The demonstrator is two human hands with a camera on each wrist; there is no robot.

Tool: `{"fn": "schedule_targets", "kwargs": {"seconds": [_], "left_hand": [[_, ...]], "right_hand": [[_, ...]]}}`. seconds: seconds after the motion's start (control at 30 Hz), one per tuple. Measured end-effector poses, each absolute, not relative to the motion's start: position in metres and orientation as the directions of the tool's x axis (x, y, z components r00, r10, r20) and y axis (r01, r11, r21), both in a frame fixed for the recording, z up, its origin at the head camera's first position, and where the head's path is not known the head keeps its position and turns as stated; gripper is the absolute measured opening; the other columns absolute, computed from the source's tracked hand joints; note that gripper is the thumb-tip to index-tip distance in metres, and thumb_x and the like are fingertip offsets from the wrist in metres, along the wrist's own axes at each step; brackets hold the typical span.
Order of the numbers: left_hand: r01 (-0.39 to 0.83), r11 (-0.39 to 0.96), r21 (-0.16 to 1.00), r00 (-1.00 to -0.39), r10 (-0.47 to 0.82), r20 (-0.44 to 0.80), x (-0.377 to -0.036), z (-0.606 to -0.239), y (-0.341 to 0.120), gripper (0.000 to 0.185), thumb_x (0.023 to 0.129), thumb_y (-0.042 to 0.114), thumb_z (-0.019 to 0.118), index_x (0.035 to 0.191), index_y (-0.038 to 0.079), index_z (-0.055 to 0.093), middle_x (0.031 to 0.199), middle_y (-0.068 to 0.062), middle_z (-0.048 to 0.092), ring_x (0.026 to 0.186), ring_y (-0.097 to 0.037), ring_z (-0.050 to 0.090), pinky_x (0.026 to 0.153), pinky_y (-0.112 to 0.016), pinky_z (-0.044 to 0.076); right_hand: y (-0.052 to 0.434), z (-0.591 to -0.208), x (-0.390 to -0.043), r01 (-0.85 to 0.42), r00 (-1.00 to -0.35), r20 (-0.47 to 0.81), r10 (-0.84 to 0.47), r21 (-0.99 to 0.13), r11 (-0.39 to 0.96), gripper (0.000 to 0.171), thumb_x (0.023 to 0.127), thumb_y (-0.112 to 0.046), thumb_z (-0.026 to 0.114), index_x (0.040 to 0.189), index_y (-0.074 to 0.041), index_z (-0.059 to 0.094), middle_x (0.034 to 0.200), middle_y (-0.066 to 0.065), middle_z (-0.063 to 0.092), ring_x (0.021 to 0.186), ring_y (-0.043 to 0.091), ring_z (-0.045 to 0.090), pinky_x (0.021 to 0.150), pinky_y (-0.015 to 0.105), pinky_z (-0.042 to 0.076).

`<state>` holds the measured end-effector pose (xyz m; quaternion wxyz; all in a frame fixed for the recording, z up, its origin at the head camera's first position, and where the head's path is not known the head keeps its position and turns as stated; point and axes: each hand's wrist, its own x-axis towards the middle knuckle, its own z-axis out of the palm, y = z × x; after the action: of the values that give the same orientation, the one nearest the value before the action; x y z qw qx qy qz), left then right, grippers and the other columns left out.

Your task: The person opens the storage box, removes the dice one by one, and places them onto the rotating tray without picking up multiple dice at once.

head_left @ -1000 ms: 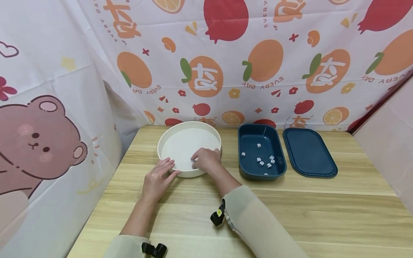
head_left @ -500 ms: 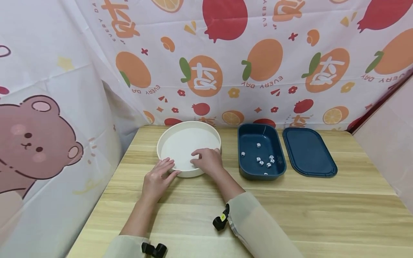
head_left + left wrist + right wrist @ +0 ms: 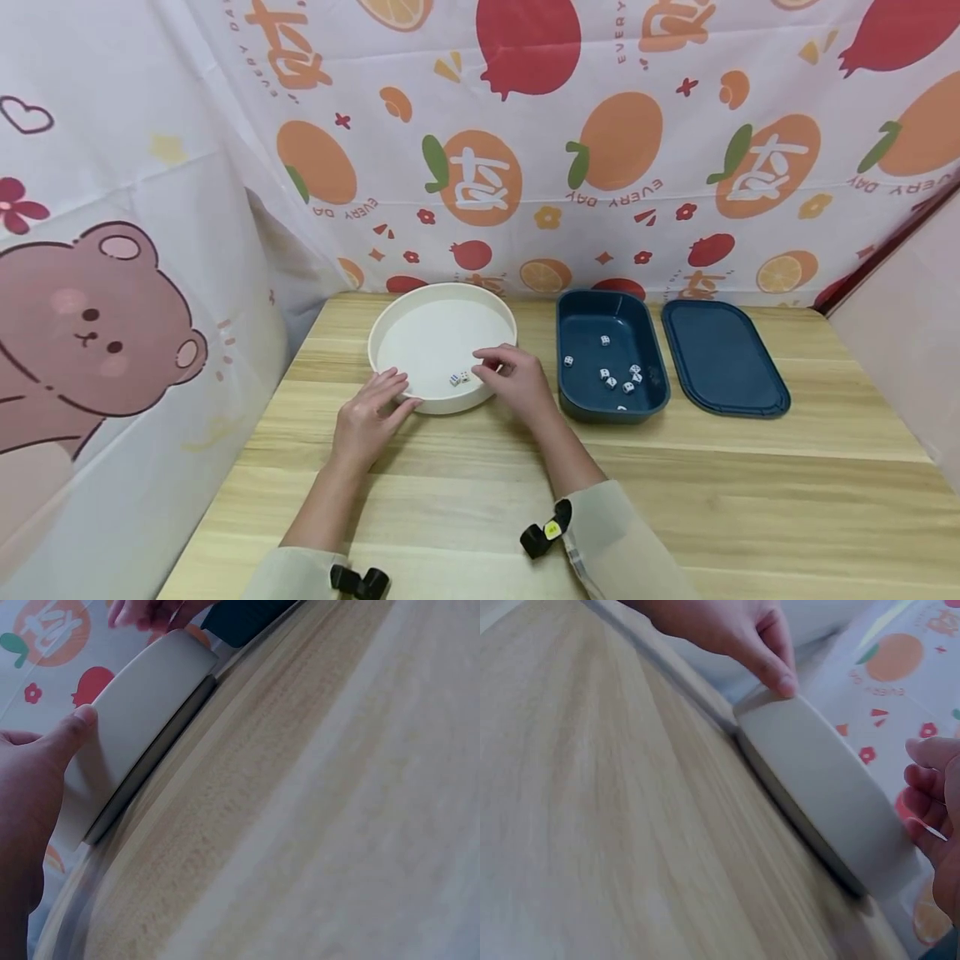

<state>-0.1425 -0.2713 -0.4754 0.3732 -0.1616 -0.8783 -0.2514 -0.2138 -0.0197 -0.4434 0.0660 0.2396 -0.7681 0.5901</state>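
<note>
Right hand (image 3: 519,385), fingers parted and empty, has withdrawn, leaving two dice (image 3: 454,380) free; left hand (image 3: 367,417) grips round tray (image 3: 450,405).

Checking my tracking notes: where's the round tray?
In the head view, the tray sits on the table, left of the blue box, the left hand touching its near-left rim.

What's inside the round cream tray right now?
Two small dice lie close together in the round cream tray, toward its near side. The right hand covers part of the right rim, the left hand part of the near-left rim; anything behind them is hidden.
</note>
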Motion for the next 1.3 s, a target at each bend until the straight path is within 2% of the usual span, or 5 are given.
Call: {"fn": "schedule_targets", "kwargs": {"seconds": [0.3,0.57,0.67,0.9,1.3], "left_hand": [[0.475,0.826,0.303,-0.647,0.095,0.756,-0.143,-0.475,-0.272,0.04,0.064,0.011,0.091,0.098,-0.002,0.076,0.105,-0.014,0.075,0.107,-0.031,0.069,0.103,-0.048,0.051],[0.467,0.825,0.318,-0.662,0.087,0.744,-0.143,-0.476,-0.275,0.039,0.066,0.012,0.09,0.099,-0.002,0.076,0.106,-0.013,0.075,0.108,-0.031,0.069,0.104,-0.047,0.05],[0.463,0.83,0.312,-0.661,0.088,0.745,-0.142,-0.477,-0.275,0.039,0.065,0.011,0.091,0.099,-0.001,0.076,0.107,-0.012,0.075,0.109,-0.03,0.069,0.103,-0.048,0.05],[0.468,0.821,0.328,-0.664,0.081,0.743,-0.143,-0.478,-0.274,0.038,0.066,0.01,0.091,0.099,-0.001,0.076,0.107,-0.012,0.075,0.108,-0.031,0.069,0.104,-0.049,0.05],[0.477,0.815,0.33,-0.667,0.09,0.74,-0.145,-0.477,-0.27,0.038,0.066,0.01,0.09,0.1,-0.002,0.076,0.106,-0.012,0.075,0.108,-0.03,0.069,0.103,-0.05,0.049]], "right_hand": [[0.022,-0.413,-0.215,-0.473,-0.875,0.413,-0.252,-0.841,0.263,0.025,0.088,-0.017,0.076,0.112,-0.011,0.074,0.104,0.003,0.072,0.096,0.015,0.066,0.091,0.037,0.061],[0.079,-0.408,-0.228,-0.522,-0.852,0.486,-0.197,-0.755,0.396,0.025,0.09,-0.021,0.074,0.114,-0.013,0.073,0.102,-0.001,0.07,0.093,0.012,0.064,0.084,0.028,0.061],[0.101,-0.408,-0.231,-0.442,-0.895,0.417,-0.157,-0.784,0.436,0.028,0.092,-0.025,0.072,0.118,-0.016,0.071,0.104,0.0,0.07,0.093,0.014,0.063,0.081,0.023,0.059],[0.138,-0.414,-0.239,-0.209,-0.978,0.176,-0.112,-0.785,0.584,0.034,0.094,-0.027,0.069,0.125,-0.015,0.067,0.106,0.006,0.068,0.092,0.022,0.059,0.078,0.03,0.058],[0.145,-0.427,-0.245,-0.138,-0.982,-0.019,-0.186,-0.597,0.79,0.035,0.093,-0.016,0.068,0.126,-0.005,0.066,0.116,0.016,0.069,0.105,0.03,0.063,0.094,0.049,0.055]]}}
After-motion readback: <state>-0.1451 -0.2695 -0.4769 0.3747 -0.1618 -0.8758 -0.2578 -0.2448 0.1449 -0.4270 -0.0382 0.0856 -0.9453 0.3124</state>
